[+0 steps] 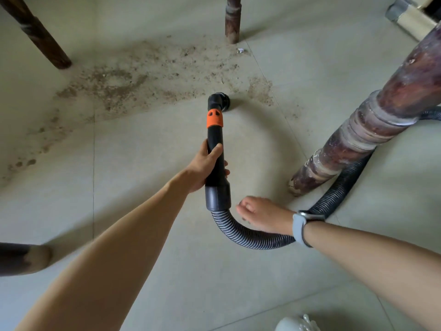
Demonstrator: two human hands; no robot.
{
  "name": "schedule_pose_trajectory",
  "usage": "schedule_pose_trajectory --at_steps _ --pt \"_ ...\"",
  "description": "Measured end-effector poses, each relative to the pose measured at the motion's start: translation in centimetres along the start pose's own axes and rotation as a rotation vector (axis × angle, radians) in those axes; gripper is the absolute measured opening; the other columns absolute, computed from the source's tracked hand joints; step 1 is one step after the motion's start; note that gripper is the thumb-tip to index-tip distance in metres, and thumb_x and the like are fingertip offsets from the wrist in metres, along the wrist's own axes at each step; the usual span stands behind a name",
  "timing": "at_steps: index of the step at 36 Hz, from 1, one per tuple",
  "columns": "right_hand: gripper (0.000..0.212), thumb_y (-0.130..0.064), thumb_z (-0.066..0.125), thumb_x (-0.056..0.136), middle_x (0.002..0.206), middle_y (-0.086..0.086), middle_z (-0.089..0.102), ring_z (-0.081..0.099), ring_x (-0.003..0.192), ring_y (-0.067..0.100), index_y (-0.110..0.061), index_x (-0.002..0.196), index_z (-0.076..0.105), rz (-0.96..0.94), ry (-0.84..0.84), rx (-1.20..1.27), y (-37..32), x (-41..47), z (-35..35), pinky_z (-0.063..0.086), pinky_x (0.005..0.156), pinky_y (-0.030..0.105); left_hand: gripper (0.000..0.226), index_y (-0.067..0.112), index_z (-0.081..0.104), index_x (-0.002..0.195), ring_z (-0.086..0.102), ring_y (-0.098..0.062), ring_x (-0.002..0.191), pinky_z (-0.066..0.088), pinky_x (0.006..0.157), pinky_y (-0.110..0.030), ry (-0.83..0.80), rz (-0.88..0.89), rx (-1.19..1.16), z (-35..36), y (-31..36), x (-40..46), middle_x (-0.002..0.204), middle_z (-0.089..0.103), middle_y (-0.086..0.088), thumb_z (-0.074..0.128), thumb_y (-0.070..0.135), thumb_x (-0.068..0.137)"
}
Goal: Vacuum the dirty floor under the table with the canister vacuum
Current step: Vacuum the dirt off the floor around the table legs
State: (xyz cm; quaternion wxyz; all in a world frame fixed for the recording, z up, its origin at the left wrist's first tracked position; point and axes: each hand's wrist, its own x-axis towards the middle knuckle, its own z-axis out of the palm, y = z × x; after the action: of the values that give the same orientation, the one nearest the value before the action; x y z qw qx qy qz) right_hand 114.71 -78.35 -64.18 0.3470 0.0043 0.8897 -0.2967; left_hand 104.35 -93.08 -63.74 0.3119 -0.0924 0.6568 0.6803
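My left hand (205,167) grips the black vacuum wand (214,139), which has an orange collar (214,118). The round brush nozzle (220,101) at the wand's tip rests on the floor at the near edge of a wide patch of brown dirt (143,75). A ribbed grey hose (253,237) curves from the wand's base to the right, behind a table leg. My right hand (262,217), with a grey watch on the wrist, lies loosely curled over the hose; whether it grips the hose I cannot tell. The canister is out of view.
Thick turned wooden table legs stand at the right (372,120), back centre (232,19), back left (35,32) and near left (21,259). A scrap of white paper (240,50) lies by the back leg. The floor is pale tile. A white shoe (296,323) shows at the bottom.
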Motion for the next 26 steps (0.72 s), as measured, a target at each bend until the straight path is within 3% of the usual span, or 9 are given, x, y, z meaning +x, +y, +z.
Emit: schedule_pose_trajectory --at_steps 6,9,13,17,22,24,26 --pt "0.033 -0.025 0.04 0.097 0.098 0.019 0.068 0.062 0.095 0.039 -0.002 0.088 0.061 0.098 0.394 0.365 -1.3 3.8 -3.5 0.049 0.088 0.049 0.034 0.017 0.031 0.131 0.062 -0.028 0.073 0.055 0.083 -0.045 -0.07 -0.055 0.01 -1.6 -0.6 -1.3 0.092 0.054 -0.015 0.043 0.028 0.102" --pt "0.03 -0.026 0.043 0.096 0.104 0.018 0.069 0.062 0.1 0.037 -0.008 0.088 0.065 0.14 0.479 0.571 -3.1 5.3 -5.3 0.049 0.093 0.051 0.036 0.011 0.032 0.13 0.064 -0.027 0.072 0.056 0.081 -0.045 -0.039 -0.054 0.038 -2.2 -0.8 -2.1 0.093 0.056 -0.015 0.045 0.029 0.101" --pt "0.037 -0.041 0.046 0.097 0.11 0.005 0.068 0.061 0.102 0.024 -0.01 0.111 0.06 0.176 0.392 0.823 -4.6 6.9 -6.4 0.05 0.088 0.038 0.033 0.007 0.034 0.124 0.065 -0.027 0.071 0.057 0.079 -0.045 -0.056 -0.028 0.108 -2.6 -1.1 -3.5 0.091 0.056 -0.016 0.047 0.027 0.1" --pt "0.042 -0.055 0.054 0.09 0.104 0.002 0.068 0.061 0.098 0.017 -0.016 0.107 0.058 0.183 0.236 0.897 -6.0 7.9 -6.2 0.044 0.086 0.035 0.031 0.004 0.033 0.121 0.065 -0.026 0.067 0.06 0.067 -0.038 -0.108 0.022 0.225 -2.7 -1.4 -4.8 0.086 0.056 -0.015 0.047 0.022 0.1" --pt "0.035 -0.037 0.065 0.087 0.103 0.008 0.066 0.065 0.097 0.023 -0.012 0.11 0.057 0.2 0.293 0.988 -7.5 9.3 -5.2 0.049 0.08 0.032 0.028 0.004 0.036 0.116 0.066 -0.021 0.059 0.059 0.061 -0.038 -0.127 0.08 0.299 -2.3 -1.7 -5.7 0.079 0.058 -0.012 0.049 0.022 0.099" --pt "0.032 -0.033 0.062 0.088 0.102 0.013 0.069 0.067 0.096 0.027 -0.008 0.107 0.057 0.187 0.324 1.016 -8.0 9.7 -5.2 0.052 0.087 0.036 0.025 0.007 0.039 0.111 0.066 -0.021 0.06 0.058 0.063 -0.038 -0.125 0.084 0.264 -2.3 -1.7 -5.9 0.077 0.06 -0.01 0.051 0.024 0.098" --pt "0.027 -0.031 0.059 0.089 0.083 0.012 0.069 0.068 0.081 0.028 -0.006 0.098 0.057 0.175 0.369 1.068 -8.6 9.8 -5.6 0.053 0.084 0.038 0.021 0.007 0.044 0.101 0.066 -0.024 0.063 0.057 0.066 -0.037 -0.15 0.04 0.209 -2.1 -1.8 -6.2 0.073 0.063 -0.009 0.055 0.024 0.096"
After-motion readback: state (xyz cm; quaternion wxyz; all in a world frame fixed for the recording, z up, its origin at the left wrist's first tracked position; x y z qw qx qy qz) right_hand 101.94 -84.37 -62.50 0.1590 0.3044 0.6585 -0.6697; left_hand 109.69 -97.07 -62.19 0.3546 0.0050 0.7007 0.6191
